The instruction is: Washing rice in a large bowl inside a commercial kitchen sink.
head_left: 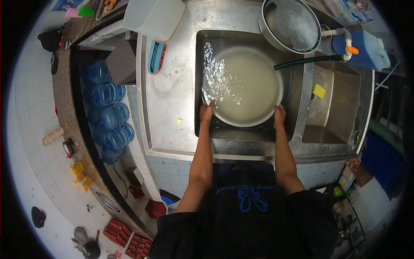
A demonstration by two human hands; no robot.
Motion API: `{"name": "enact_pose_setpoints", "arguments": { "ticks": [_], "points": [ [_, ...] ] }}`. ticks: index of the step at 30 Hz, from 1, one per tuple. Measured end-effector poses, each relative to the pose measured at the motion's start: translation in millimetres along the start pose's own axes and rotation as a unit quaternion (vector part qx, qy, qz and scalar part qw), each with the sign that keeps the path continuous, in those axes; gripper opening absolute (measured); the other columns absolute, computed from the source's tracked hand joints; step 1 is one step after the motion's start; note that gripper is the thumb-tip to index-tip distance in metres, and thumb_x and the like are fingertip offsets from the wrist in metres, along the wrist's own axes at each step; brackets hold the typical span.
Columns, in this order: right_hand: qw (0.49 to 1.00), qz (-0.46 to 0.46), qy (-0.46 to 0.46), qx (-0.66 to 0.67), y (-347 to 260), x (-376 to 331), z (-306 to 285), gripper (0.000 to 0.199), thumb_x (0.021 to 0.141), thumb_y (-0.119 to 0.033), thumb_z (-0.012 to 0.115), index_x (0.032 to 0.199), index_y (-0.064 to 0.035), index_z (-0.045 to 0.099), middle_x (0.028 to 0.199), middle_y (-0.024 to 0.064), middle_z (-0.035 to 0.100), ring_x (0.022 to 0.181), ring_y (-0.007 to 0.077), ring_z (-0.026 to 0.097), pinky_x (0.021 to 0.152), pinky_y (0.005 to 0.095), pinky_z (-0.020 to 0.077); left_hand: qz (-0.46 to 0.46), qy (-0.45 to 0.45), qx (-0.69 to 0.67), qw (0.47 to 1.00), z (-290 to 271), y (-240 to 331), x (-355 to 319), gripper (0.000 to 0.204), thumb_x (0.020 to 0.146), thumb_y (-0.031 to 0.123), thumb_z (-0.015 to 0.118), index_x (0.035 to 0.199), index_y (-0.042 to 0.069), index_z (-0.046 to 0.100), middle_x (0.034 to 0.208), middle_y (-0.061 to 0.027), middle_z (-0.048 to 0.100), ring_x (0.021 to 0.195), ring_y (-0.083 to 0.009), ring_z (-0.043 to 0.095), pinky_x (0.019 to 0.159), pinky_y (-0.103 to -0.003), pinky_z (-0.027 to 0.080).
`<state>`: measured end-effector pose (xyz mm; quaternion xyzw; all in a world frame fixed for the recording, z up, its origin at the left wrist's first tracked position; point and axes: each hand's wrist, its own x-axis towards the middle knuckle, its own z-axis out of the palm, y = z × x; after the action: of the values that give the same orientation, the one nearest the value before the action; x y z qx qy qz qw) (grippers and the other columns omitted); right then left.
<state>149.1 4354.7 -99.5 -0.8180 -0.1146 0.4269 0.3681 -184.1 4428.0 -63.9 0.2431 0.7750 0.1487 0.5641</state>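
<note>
A wide, round metal basin point(244, 125) sits in the large sink point(241, 135), nearly full of cloudy, pale water point(254, 86). Light glints off ripples on its left side. My left hand point(206, 113) grips the basin's rim at the near left, and my right hand point(280, 115) holds it at the near right. Part of the fingers on each hand is hidden by the rim. The end of a dark green hose point(308, 62) hangs over the basin's far right edge.
A pot point(264, 26) of foamy water stands behind the sink's right corner. Farther right are an orange-handled tap point(352, 50), a blue jug point(366, 52) and a smaller sink point(332, 125) with a yellow sponge point(319, 91). A teal brush point(155, 56) and white bin point(153, 17) occupy the left counter.
</note>
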Motion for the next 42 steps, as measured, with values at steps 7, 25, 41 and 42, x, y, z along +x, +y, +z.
{"name": "enact_pose_setpoints", "arguments": {
  "ticks": [7, 25, 41, 42],
  "points": [
    [0.999, -0.023, -0.024, 0.006, 17.0, 15.6, 1.3, 0.04, 0.084, -0.018, 0.055, 0.117, 0.003, 0.054, 0.113, 0.013, 0.059, 0.104, 0.022, 0.054, 0.092, 0.0305, 0.0372, 0.011, 0.034, -0.044, 0.998, 2.4, -26.6, 23.5, 0.055, 0.075, 0.04, 0.065, 0.107, -0.004, 0.059, 0.102, -0.0179, 0.063, 0.095, -0.0262, 0.058, 0.084, -0.036, 0.042],
    [0.998, -0.027, 0.002, 0.048, -9.0, -1.9, 6.6, 0.042, 0.085, -0.015, 0.057, 0.12, 0.0081, 0.05, 0.116, 0.0124, 0.057, 0.108, 0.0191, 0.052, 0.095, 0.0279, 0.0356, 0.098, 0.075, -0.106, 0.987, 5.9, -40.6, 38.1, 0.033, 0.081, 0.028, 0.059, 0.1, 0.001, 0.062, 0.09, -0.0084, 0.063, 0.082, -0.0157, 0.057, 0.071, -0.028, 0.044],
    [0.995, -0.056, 0.027, 0.076, 11.4, 18.4, -0.3, 0.041, 0.085, -0.016, 0.058, 0.12, 0.0028, 0.053, 0.108, 0.0064, 0.06, 0.096, 0.0146, 0.054, 0.083, 0.0248, 0.0395, 0.039, -0.001, -0.184, 0.982, 7.6, -12.6, 16.6, 0.031, 0.082, 0.027, 0.061, 0.1, 0.001, 0.06, 0.089, -0.0027, 0.061, 0.084, -0.013, 0.053, 0.076, -0.026, 0.042],
    [0.995, -0.057, 0.031, 0.076, 14.1, 21.4, -4.6, 0.041, 0.085, -0.016, 0.058, 0.12, 0.0028, 0.053, 0.108, 0.0064, 0.06, 0.096, 0.0146, 0.054, 0.083, 0.0248, 0.0395, 0.043, -0.014, -0.187, 0.981, 9.0, -9.2, 13.7, 0.03, 0.082, 0.027, 0.061, 0.1, 0.002, 0.06, 0.088, -0.0019, 0.06, 0.082, -0.0124, 0.053, 0.073, -0.026, 0.042]
  ]
}}
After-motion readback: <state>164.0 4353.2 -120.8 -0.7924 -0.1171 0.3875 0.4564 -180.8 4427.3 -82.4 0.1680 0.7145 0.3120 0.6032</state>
